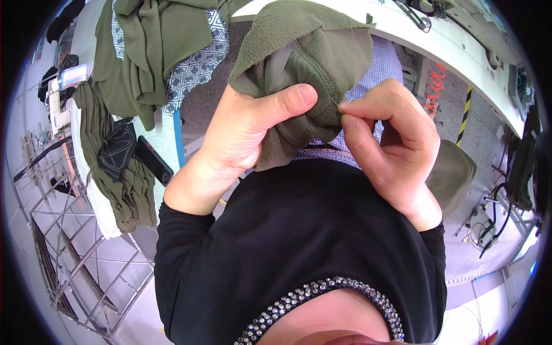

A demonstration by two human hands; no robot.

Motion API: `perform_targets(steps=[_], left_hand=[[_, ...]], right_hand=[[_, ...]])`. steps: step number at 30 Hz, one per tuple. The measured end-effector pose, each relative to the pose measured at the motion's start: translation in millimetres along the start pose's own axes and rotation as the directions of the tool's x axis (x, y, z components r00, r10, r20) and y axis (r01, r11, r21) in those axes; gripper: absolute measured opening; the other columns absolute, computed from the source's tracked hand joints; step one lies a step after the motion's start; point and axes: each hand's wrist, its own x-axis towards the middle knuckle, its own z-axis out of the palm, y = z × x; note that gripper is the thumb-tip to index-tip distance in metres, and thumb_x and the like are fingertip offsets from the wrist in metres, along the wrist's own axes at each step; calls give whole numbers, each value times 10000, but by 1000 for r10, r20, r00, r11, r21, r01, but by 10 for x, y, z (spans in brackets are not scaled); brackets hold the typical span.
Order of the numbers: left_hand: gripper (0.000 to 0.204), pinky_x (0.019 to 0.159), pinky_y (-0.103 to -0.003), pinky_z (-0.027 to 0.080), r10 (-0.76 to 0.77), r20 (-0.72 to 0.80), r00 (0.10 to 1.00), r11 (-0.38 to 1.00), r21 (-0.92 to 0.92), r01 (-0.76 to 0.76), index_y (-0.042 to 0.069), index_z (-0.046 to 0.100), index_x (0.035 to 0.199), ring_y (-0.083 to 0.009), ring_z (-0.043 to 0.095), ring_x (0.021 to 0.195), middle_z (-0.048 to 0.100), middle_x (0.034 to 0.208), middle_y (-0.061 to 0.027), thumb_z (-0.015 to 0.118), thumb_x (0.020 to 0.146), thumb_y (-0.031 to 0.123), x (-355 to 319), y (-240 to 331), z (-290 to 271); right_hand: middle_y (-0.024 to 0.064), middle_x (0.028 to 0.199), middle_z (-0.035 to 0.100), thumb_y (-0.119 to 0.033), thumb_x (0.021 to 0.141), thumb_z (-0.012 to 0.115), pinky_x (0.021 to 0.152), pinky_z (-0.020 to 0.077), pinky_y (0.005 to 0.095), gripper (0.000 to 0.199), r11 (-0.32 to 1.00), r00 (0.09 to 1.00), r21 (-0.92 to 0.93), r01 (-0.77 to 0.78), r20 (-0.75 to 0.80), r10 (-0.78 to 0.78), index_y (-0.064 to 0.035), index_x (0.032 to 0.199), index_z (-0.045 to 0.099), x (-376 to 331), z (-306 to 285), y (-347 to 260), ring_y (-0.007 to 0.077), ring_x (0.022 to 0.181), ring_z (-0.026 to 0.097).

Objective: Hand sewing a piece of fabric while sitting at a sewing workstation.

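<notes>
An olive-green fleece garment is bunched up in front of my chest, with a smooth green inner piece and a stitched seam turned outward. My left hand is closed on it, the thumb pressing on the smooth part beside the seam. At the right edge of that seam, my right hand pinches thumb and forefinger together. A thin, pale, needle-like sliver sticks out from the fingertips toward the seam; whether it is a needle or a thread end is too small to tell.
More olive fabric with a patterned blue-and-white lining hangs at the left. Nearby lie a stack of folded green pieces, a black mesh item and a dark phone. A white machine table curves across the far right.
</notes>
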Motion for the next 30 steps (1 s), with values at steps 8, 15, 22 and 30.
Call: perform_targets(steps=[8,15,22,30], left_hand=[[799,1083,-354,325,-14,3,1000,1000,-3,14,18,419,1368,-219,462,1238,508,1324,-87,825,699,180,-6,13,1],[793,1081,-354,328,2,12,1000,1000,0,-2,15,417,1367,-217,465,1234,508,1323,-87,822,705,180,-2,0,-12],[798,1083,-356,326,-4,20,1000,1000,-1,4,13,407,1375,-220,463,1238,504,1330,-91,817,711,181,-2,-2,-19],[767,1086,-361,320,22,14,1000,999,-28,-22,13,396,1384,-222,455,1250,499,1338,-96,793,743,151,-11,-29,-43]], right_hand=[[58,766,583,135,738,622,571,372,235,141,1000,1000,0,3,3,-3,44,844,640,0,11,2,111,646,504],[57,767,582,130,743,621,575,374,234,140,1000,1000,-4,1,4,-1,42,850,641,-6,4,9,111,648,506],[56,776,576,123,751,611,594,382,234,137,1000,1000,4,-25,-4,25,39,856,639,-17,-29,8,110,665,509],[53,779,566,121,762,600,622,388,233,128,997,996,9,-82,-26,82,37,856,624,-5,-9,29,111,692,513]])
